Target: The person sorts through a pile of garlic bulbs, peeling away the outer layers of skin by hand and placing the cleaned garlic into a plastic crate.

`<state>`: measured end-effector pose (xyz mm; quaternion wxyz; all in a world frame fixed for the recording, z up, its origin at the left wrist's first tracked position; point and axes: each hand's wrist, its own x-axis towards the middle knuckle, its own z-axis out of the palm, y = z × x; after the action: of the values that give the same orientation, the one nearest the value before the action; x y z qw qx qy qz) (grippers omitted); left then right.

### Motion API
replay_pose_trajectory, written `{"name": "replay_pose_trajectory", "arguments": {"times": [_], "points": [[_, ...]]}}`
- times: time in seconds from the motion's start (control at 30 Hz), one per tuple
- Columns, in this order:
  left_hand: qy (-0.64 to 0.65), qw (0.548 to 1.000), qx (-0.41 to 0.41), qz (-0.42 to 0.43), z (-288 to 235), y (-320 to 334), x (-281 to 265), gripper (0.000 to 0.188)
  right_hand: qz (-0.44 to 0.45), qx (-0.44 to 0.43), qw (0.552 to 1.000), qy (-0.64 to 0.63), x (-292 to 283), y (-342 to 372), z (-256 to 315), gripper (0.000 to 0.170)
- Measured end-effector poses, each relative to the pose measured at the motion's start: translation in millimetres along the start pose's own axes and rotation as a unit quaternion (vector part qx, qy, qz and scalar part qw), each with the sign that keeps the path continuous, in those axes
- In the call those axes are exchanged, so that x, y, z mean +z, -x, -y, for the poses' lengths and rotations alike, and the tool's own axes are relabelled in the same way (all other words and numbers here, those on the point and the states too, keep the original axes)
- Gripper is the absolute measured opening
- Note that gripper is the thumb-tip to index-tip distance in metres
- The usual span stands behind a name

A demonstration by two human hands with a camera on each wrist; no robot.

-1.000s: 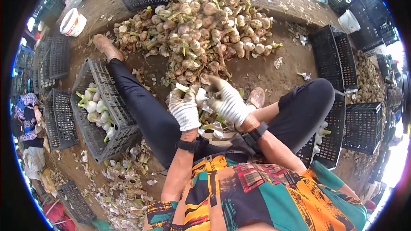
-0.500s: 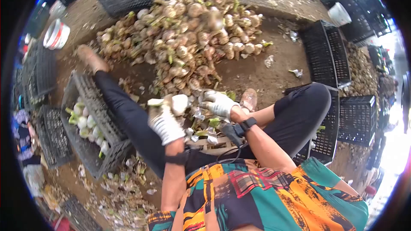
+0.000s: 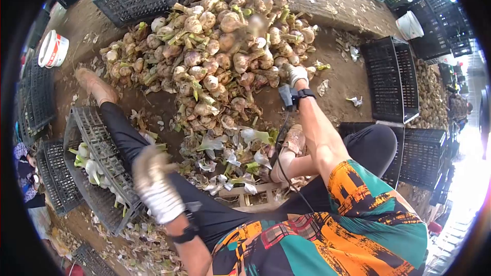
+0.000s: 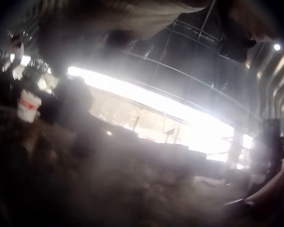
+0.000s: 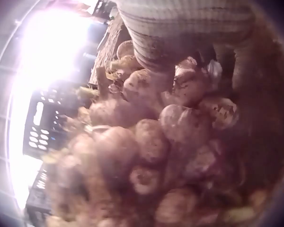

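At the right edge of the heap of unpeeled garlic (image 3: 212, 56), the gloved right hand (image 3: 297, 75) reaches down among the bulbs. In the right wrist view, that glove (image 5: 189, 33) has its fingers bent round a dirt-specked garlic bulb (image 5: 188, 86). The striped left glove (image 3: 156, 186) is blurred above the left thigh, beside a tilted black crate (image 3: 110, 143) holding peeled white bulbs (image 3: 94, 171). Whether its fingers hold anything is unclear. A dark, blurred shape fills the top of the left wrist view.
Garlic skins (image 3: 230, 158) lie between the legs, around a wooden slatted piece (image 3: 250, 197). More black crates stand at both sides and behind the heap, including one at right (image 3: 388, 79). A white bucket (image 3: 53, 49) stands at upper left; a cable hangs from the right wrist.
The hands have parted: the right went forward to the heap, the left back toward the crate. The white bulb seen in the left hand is no longer discernible.
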<state>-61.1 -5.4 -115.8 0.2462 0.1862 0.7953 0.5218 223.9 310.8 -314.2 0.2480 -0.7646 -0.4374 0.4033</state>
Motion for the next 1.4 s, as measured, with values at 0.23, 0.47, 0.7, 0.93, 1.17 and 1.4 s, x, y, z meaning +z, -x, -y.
{"name": "replay_pose_trajectory", "arguments": {"times": [0.23, 0.47, 0.7, 0.93, 1.17, 1.4], "points": [[0.435, 0.728, -0.437, 0.299, 78, 34, 103, 0.032, 0.140, 0.024, 0.936, -0.321, -26, 105, -4, 0.021], [0.619, 0.656, -0.268, 0.339, 86, 45, 100, 0.046, 0.329, -0.035, 0.913, -0.236, -54, 316, 59, 0.041], [0.182, 0.933, 0.110, 0.290, 22, 82, 48, 0.038, 0.406, -0.019, 0.871, -0.275, -62, 317, 54, 0.027], [0.306, 0.918, 0.036, 0.248, 47, 90, 50, 0.037, 0.430, 0.013, 0.836, -0.341, -70, 324, 37, 0.027], [0.211, 0.933, 0.144, 0.253, 34, 102, 46, 0.029, 0.447, -0.060, 0.847, -0.282, -88, 325, 34, 0.020], [0.432, 0.835, -0.164, 0.300, 27, 104, 42, 0.029, 0.323, -0.130, 0.880, -0.324, -60, 331, 12, 0.016]]}}
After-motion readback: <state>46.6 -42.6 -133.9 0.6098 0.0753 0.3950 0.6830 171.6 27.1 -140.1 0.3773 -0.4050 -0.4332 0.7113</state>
